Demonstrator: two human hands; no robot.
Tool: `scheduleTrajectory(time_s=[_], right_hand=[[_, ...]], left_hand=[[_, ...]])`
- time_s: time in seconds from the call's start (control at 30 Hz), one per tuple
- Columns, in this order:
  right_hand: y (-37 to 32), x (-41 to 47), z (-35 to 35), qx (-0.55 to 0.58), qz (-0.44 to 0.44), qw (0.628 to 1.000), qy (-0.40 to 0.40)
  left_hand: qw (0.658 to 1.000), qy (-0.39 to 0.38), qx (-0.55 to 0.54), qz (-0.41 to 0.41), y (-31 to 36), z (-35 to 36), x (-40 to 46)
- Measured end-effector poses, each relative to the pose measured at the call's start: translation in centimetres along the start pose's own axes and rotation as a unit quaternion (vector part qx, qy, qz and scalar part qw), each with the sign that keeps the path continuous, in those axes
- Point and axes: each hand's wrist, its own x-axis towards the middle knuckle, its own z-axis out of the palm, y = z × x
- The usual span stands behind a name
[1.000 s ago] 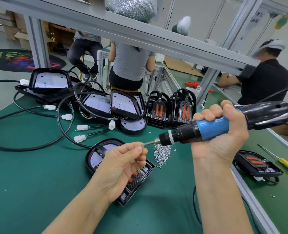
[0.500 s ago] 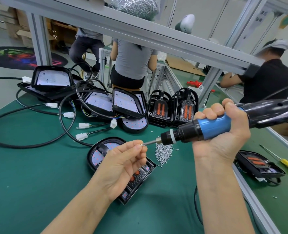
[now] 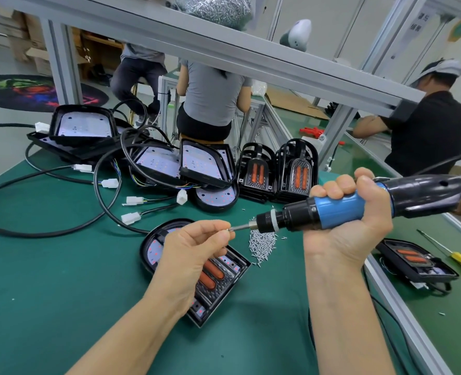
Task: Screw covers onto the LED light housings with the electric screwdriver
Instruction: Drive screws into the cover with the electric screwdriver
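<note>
left hand [image 3: 197,247] pinches a screw [image 3: 230,230] onto the bit, right hand [image 3: 351,212] grips the driver [image 3: 332,209] level mid-frame so it seats, housing [image 3: 224,282] waiting below.

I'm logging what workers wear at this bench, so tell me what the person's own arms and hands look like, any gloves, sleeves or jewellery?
Both forearms are bare as far as the frame shows, with no sleeves in view. The left hand and right hand wear no gloves. No rings show on the fingers, and no watch or wristband shows on either wrist. Nails look short and unpainted.
</note>
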Motion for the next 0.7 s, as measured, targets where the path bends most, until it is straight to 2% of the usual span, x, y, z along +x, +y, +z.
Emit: scheduleTrajectory(time_s=[0.1, 0.17, 0.2, 0.27, 0.3, 0.43, 0.5, 0.7], right_hand=[[-0.1, 0.0, -0.5, -0.008, -0.002, 1.000, 0.000], [-0.2, 0.1, -0.8, -0.026, -0.004, 1.000, -0.009], [-0.2, 0.0, -1.0, -0.039, -0.005, 0.999, -0.014], [0.0, -0.2, -1.4, -0.067, -0.003, 0.997, -0.024], [0.2, -0.3, -1.5, -0.079, -0.002, 0.996, -0.030], [1.1, -0.6, -2.3, -0.121, -0.002, 0.992, -0.043], [1.4, -0.6, -2.7, -0.135, -0.004, 0.990, -0.046], [1.4, -0.6, -3.4, -0.164, -0.006, 0.985, -0.057]], left_hand=[[0.999, 0.000, 0.034, 0.032, 0.6, -1.3, 0.4], [0.989, 0.076, 0.090, 0.084, 1.1, -3.3, 1.1], [0.972, 0.132, 0.164, 0.107, 1.2, -4.6, 1.6], [0.900, 0.214, 0.366, 0.105, 1.4, -7.2, 2.4], [0.862, 0.224, 0.448, 0.079, 1.2, -8.3, 2.7], [0.752, 0.176, 0.635, -0.020, -0.4, -9.4, 3.0], [0.738, 0.175, 0.651, -0.024, -0.8, -9.2, 3.1], [0.751, 0.199, 0.629, -0.029, -1.0, -9.2, 3.6]])
